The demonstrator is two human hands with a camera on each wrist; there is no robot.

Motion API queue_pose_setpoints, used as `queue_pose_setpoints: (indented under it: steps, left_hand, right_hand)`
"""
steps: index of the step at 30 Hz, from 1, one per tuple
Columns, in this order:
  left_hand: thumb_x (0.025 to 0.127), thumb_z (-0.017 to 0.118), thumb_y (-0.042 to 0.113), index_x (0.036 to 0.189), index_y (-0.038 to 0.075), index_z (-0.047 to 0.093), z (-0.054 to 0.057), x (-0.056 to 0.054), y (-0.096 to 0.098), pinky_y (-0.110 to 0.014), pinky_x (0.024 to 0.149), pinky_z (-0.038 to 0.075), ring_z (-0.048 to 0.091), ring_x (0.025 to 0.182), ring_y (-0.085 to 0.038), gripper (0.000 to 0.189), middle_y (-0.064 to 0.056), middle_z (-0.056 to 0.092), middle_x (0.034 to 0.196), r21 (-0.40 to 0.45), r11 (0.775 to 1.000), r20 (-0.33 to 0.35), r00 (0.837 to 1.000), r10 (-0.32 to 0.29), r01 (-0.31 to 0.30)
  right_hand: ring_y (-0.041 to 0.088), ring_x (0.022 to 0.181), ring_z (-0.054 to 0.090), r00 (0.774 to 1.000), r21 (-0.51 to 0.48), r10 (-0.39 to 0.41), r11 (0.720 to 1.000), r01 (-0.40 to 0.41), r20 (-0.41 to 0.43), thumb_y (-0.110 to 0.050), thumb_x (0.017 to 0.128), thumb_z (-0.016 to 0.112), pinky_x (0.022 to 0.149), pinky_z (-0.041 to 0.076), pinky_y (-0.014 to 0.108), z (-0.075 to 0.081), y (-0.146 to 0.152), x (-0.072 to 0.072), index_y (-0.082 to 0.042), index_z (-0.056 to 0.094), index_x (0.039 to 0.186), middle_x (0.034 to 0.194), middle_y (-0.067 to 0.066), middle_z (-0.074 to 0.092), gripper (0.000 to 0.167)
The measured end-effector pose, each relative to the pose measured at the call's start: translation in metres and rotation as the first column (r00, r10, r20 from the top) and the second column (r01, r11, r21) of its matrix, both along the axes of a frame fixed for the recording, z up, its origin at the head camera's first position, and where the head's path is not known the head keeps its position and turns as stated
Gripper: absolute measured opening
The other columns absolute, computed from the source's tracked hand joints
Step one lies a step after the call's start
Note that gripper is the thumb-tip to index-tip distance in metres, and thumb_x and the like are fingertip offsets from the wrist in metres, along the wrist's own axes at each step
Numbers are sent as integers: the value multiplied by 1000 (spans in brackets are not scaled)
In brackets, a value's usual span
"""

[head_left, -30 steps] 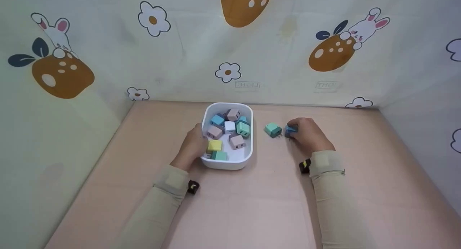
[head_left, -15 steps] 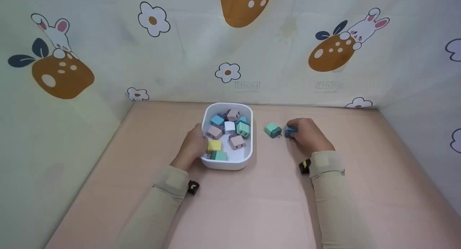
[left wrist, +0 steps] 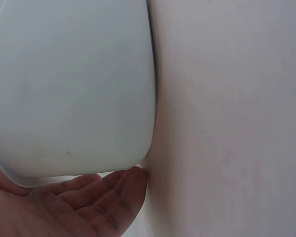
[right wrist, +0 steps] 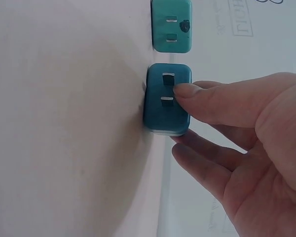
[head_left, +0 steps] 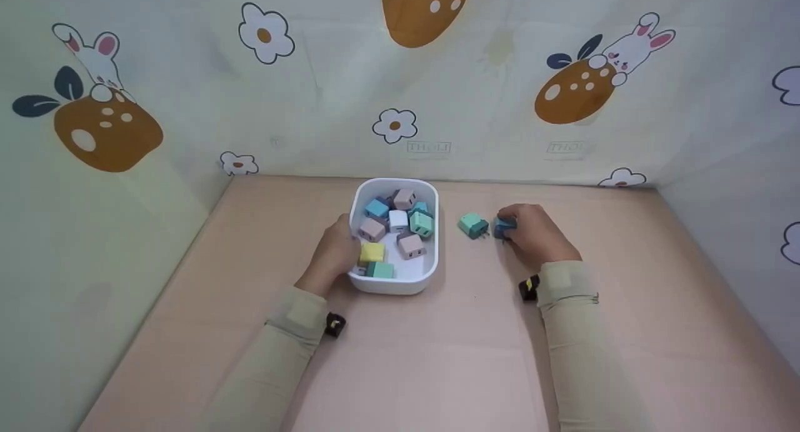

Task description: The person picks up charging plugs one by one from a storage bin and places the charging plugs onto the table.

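Note:
A white plastic box (head_left: 394,286) stands on the table with several wall chargers in it, among them a yellow charger (head_left: 372,252) and a white charger (head_left: 398,221). My left hand (head_left: 335,252) grips the box's left wall; the left wrist view has the thumb over the rim and the fingers (left wrist: 113,205) against the outside. To the right of the box, my right hand (head_left: 537,235) pinches a blue charger (right wrist: 163,111) on the table, its two metal prongs showing in the right wrist view. Beside it lies a green charger (head_left: 473,226), also with prongs bared.
The table (head_left: 412,363) has a pale pink cover. A printed cloth wall (head_left: 325,107) with rabbits and flowers rises behind it and along both sides. Each wrist wears a small dark strap, the right one (head_left: 529,288) with a yellow mark.

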State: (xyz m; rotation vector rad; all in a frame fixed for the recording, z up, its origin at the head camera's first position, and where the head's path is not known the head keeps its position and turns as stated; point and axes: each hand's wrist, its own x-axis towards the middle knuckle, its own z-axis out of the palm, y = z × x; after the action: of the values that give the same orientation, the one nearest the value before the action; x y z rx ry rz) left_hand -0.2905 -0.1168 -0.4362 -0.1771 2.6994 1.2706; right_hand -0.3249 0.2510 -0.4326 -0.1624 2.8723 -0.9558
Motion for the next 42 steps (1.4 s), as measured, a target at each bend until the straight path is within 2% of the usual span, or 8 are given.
queue_pose_setpoints:
  steps: [7,12,18,30,37,42]
  left_hand:
    - [108,42,2,159,-1,37,-2,0,-1,-56,119,43,56,138,-35,51,-22,51,157,-10,1000,-56,998,-13,13]
    - [109,42,3,162,1,34,-2,-1,-1,-56,120,41,52,144,-38,54,-22,47,161,-7,1000,-47,999,-12,12]
    - [110,41,3,164,3,31,-2,-1,-1,-56,122,38,49,147,-37,55,-20,44,164,9,1000,-26,1000,-8,8]
    - [110,41,3,163,5,33,-2,-1,-1,-56,122,38,50,146,-36,54,-18,45,164,21,1000,-14,1000,0,0]
    - [108,41,3,162,1,34,-4,-1,-2,-55,122,40,53,140,-35,54,-21,48,159,-8,1000,-49,999,-15,15]
    - [109,41,4,162,3,35,-3,-1,-2,-55,122,40,53,140,-34,53,-20,48,160,3,1000,-31,999,-6,6]
  right_hand:
    - [42,147,47,1000,45,24,999,-24,-5,5,101,62,121,41,57,3,0,-4,0,64,143,152,22,57,42]
    - [42,148,46,1000,68,19,997,-20,8,6,101,62,122,38,58,9,-1,-6,0,63,144,153,22,56,43]
    - [40,149,44,1000,68,8,998,-9,18,2,103,63,122,37,61,20,-2,-1,-5,62,147,157,19,53,45]
    - [42,147,47,993,63,68,996,-63,-91,-12,102,71,120,39,61,38,-12,2,-4,67,141,152,18,57,39]
    - [39,146,48,981,85,106,992,-93,-161,-13,101,73,120,40,59,47,-24,8,-5,69,138,150,18,61,38]
    - [38,146,50,978,78,118,991,-106,-170,-13,99,75,120,40,60,51,-36,11,-6,71,136,149,16,61,38]
